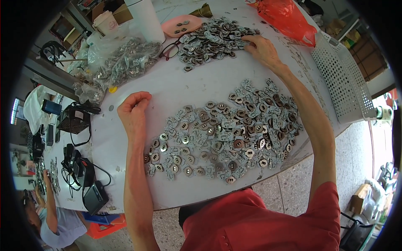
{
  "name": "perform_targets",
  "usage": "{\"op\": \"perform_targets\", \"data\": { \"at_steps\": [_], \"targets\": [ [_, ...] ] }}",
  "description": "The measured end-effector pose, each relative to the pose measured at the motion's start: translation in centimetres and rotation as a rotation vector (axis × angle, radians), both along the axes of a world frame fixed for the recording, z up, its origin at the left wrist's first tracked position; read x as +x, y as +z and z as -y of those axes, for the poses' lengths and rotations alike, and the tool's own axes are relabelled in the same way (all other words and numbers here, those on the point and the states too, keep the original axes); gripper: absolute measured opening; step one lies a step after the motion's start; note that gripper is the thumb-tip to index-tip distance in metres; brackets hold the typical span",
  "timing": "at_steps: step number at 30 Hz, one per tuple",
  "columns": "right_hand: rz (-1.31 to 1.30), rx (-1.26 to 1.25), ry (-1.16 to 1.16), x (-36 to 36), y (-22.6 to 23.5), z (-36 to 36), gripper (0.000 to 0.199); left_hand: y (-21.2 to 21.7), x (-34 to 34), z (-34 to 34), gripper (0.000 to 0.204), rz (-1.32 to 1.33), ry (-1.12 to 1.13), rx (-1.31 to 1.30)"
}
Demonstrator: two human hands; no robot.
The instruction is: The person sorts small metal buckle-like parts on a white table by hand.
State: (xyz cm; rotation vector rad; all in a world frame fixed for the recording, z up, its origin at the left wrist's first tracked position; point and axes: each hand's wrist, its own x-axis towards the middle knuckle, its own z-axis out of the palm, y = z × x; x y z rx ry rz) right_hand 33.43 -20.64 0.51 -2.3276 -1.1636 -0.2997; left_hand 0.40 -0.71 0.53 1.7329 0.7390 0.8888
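My left hand (135,111) hovers over the white table, left of a near spread of small metal parts (217,134). Its fingers are curled together, and whatever they may hold is hidden. At the right edge of a far heap of similar parts (209,39) is my right hand (264,51), arm stretched out. Its thumb and bent fingers close in on the heap's edge; I cannot make out what is between them. The parts are flat and silvery, many with a round, slotted disc. A pink tray (181,26) beside the far heap holds several dark pieces.
Eyeglasses (171,51), a white bottle (147,21) and clear bags of metal parts (130,60) lie at the far left. A red bag (287,19) and a white perforated basket (341,77) line the right. Black adapters (86,171) with cables sit left; another person (58,226) works beyond.
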Motion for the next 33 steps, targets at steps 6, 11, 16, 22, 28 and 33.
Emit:
{"op": "perform_targets", "data": {
  "at_steps": [6, 11, 16, 22, 28, 33],
  "targets": [
    [-0.006, 0.055, 0.006, 0.2, 0.0, 0.0, 0.028, 0.0, 0.0, 0.0, 0.015, -0.003, 0.000, -0.003],
    [-0.190, 0.118, -0.029, -0.8, 1.8, 2.4, 0.028, 0.1, 0.2, 0.3, 0.015, 0.020, -0.005, -0.022],
    [-0.447, -0.061, 0.026, -3.2, 4.2, 6.0, 0.027, -0.2, 0.1, -0.1, 0.014, 0.025, -0.025, -0.023],
    [-0.649, -0.449, 0.291, -8.0, 7.3, 8.0, 0.023, -0.2, -0.1, -0.2, 0.015, 0.009, -0.006, 0.002],
    [-0.259, -0.102, 0.166, -1.9, 3.3, 3.4, 0.025, -0.3, 0.2, -0.3, 0.018, -0.008, -0.045, -0.027],
    [0.139, 0.060, 0.146, -0.6, 0.0, -0.5, 0.028, -0.1, 0.1, 0.0, 0.016, 0.016, -0.010, -0.018]
  ]
}}
